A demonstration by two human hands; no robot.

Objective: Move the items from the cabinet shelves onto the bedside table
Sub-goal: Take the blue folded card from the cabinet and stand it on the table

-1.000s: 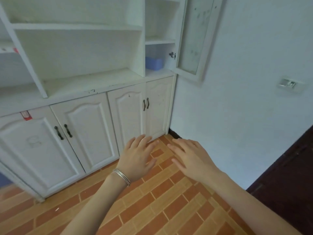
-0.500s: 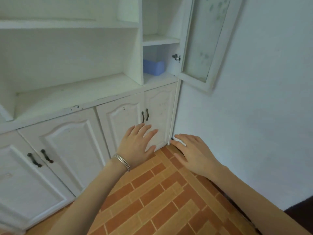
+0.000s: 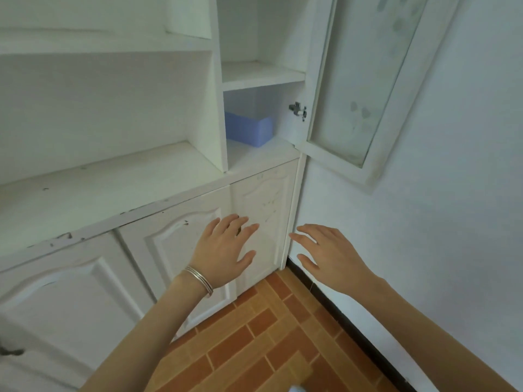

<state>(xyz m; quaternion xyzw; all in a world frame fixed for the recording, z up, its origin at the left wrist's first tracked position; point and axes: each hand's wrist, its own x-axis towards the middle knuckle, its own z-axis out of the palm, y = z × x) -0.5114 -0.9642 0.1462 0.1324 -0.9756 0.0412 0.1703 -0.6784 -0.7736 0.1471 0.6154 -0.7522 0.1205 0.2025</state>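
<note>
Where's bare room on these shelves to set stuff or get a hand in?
Bare: the wide shelf left of the divider, and the small shelf above the blue box. Tightest is the box's compartment: only a strip in front of the box and a gap between it and the hinge side.

A: Item count?
B: One blue box (image 3: 249, 131).
A: Doors?
B: One glass door (image 3: 365, 80), one hinge (image 3: 297, 110). Three lower doors (image 3: 175, 250) in view.
A: Hands?
B: Two: left hand (image 3: 223, 250), right hand (image 3: 328, 258). One bracelet (image 3: 198, 280).
</note>
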